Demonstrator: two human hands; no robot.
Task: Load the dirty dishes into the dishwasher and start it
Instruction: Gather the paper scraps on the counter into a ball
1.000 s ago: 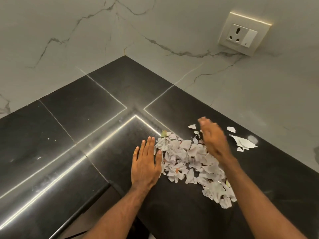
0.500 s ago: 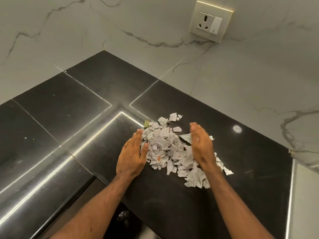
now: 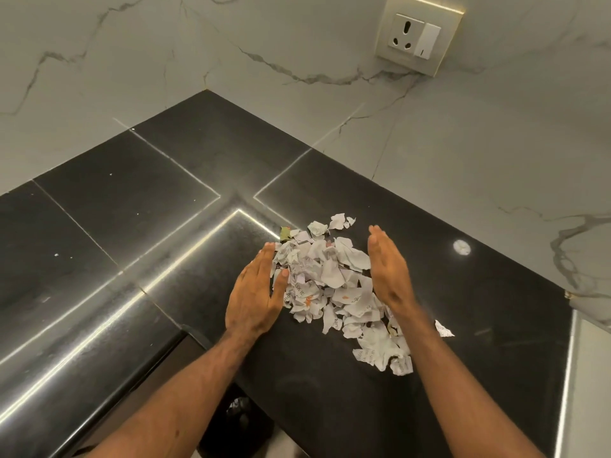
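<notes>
Seen from the head camera, a person brackets a heap of torn paper scraps [image 3: 327, 285] on a black countertop [image 3: 132, 209]. The left hand [image 3: 256, 292] and right hand [image 3: 388, 269] stand on edge, palms facing each other. Both are fully open, fingers straight and pressed together, and neither has hold of anything. The left palm touches the heap's near edge, and the right hand's lower edge rests against its far side. No dirty dishes and no dishwasher appear anywhere in the picture, so loading looks not yet begun. The step in hand seems to be a side job, clearing litter off the counter. The next move likely calls for drawing both palms together under the heap to scoop it, then returning for the strays. By count there are two hands and one heap, its pieces too many to number. A small cluster of loose scraps [image 3: 337, 221] lies just beyond the fingertips, between the two hands. One stray scrap [image 3: 443, 328] sits outside the right forearm. A single green fragment [image 3: 284, 233] shows just past the left fingertips. One wall socket [image 3: 418, 36] with one switch is set in the marble wall, well beyond the right hand.
</notes>
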